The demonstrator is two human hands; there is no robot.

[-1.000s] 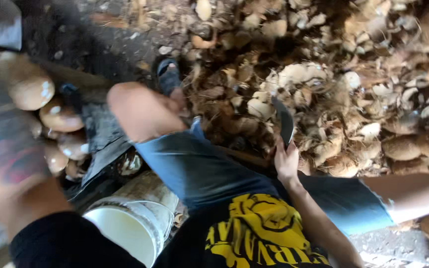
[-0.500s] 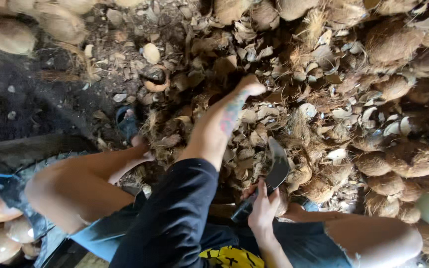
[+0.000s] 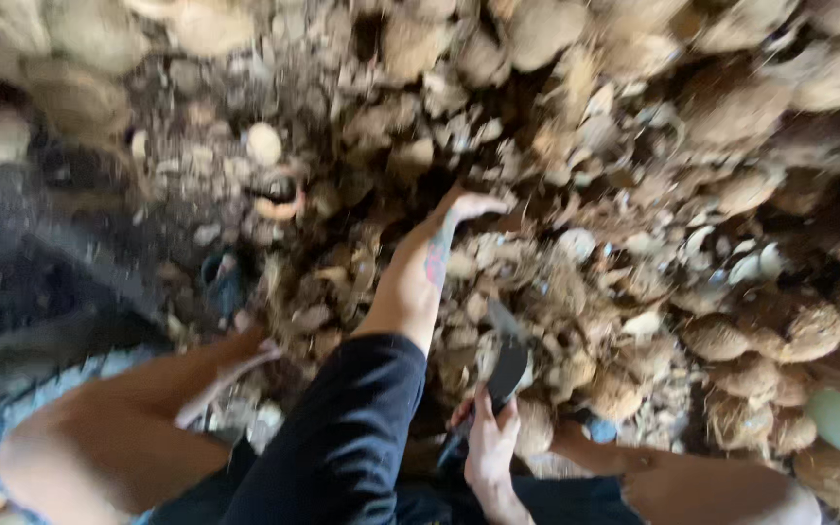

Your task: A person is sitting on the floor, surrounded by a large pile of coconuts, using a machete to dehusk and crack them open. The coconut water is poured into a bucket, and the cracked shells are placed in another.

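Left hand reaches to 12 o'clock into brown fibrous coconut husk pile, grip blurred, cannot tell. Right hand clamps dark curved blade; keep edge clear of reaching arm.

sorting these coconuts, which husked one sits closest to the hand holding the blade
The round brown coconut just beside the right hand, below the dark blade. The other whole coconuts lie farther right, such as one in the pile.

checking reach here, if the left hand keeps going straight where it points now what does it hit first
Most likely the heap of coconut husks just past the left hand. The hand already lies at the husk scraps, though blur leaves the exact depth unclear.
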